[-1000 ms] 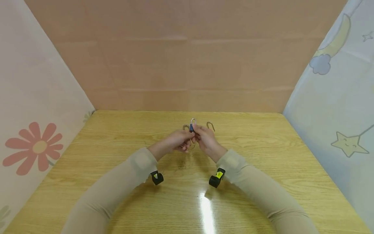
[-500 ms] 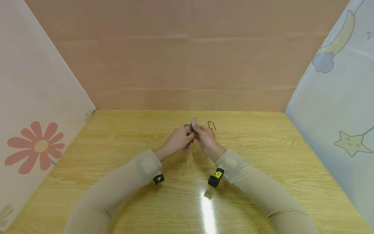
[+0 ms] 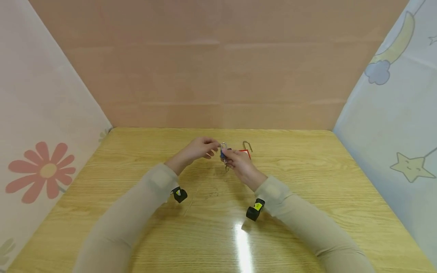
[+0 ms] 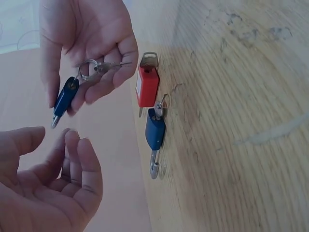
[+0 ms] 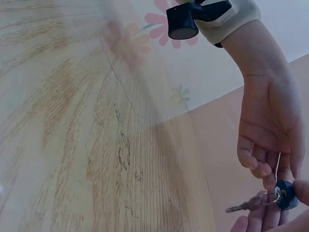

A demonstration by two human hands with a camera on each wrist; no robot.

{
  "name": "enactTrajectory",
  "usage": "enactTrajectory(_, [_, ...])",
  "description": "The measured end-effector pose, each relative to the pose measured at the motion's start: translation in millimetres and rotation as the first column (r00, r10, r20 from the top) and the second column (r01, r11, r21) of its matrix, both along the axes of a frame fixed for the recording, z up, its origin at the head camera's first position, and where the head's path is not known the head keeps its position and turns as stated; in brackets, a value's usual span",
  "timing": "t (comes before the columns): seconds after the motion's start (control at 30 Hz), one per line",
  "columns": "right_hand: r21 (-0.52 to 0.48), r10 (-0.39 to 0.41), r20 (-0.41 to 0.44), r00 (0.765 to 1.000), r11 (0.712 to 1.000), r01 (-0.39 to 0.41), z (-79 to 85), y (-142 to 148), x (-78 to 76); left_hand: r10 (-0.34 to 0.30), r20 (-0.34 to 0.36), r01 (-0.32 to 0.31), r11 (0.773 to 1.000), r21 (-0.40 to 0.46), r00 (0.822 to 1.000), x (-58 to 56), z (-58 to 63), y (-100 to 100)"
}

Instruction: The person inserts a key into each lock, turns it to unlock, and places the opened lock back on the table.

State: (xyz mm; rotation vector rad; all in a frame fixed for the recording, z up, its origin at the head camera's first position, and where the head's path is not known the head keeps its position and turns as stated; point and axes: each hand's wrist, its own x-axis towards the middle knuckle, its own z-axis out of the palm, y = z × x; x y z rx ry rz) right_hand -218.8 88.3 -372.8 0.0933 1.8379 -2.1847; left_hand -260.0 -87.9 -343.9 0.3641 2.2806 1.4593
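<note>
In the head view my right hand (image 3: 243, 167) pinches a small blue padlock (image 3: 222, 153) by its body, shackle upward. A key ring with keys (image 4: 108, 66) hangs from the padlock's keyhole end and lies against the right fingers in the left wrist view. My left hand (image 3: 199, 148) is just left of the padlock, apart from it, its fingers loosely bent with nothing between them. Beyond the right hand, a red padlock (image 4: 148, 89) with a key in it and a second blue padlock (image 4: 155, 133) with a key rest on the table.
The wooden table (image 3: 300, 170) has dark scuff marks in front of the hands. A peach backdrop (image 3: 218, 83) rises at its far edge. Printed panels stand at both sides, with a flower (image 3: 47, 170) on the left one.
My left hand has come off the held padlock and moved left and away. The right hand still holds the blue padlock, now slightly lower. More of the red padlock shows.
</note>
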Motion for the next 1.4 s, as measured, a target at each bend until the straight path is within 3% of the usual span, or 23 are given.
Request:
enactTrajectory(0.37, [-0.035, 0.069, 0.025, 0.997, 0.997, -0.068, -1.2, -1.8, 3.2, 0.045, -0.029, -0.044, 0.998, 0.033, 0.999, -2.4, -3.6, 9.3])
enactTrajectory(0.63, [-0.038, 0.124, -0.002, 0.992, 0.992, -0.124, 2.0, -3.6, 6.7, -0.001, -0.151, -0.006, 0.999, -0.046, 0.989, -9.9, -3.7, 1.2])
enactTrajectory(0.9, [-0.019, 0.091, 0.051, 0.995, 0.996, -0.09, -0.1, -5.2, 5.0, -0.042, -0.16, 0.034, 0.998, -0.055, 0.986, -6.7, -1.3, 0.2])
enactTrajectory(1.2, [-0.044, 0.07, 0.075, 0.995, 0.997, -0.067, -1.6, -4.8, 4.4, 0.052, -0.196, -0.082, 0.985, -0.149, 0.979, -0.7, -1.8, 9.7])
enactTrajectory(1.4, [-0.078, 0.069, 0.093, 0.993, 0.995, -0.062, -2.2, -5.9, 5.4, 0.041, -0.215, -0.077, 0.984, -0.163, 0.976, 1.3, 0.5, 10.7])
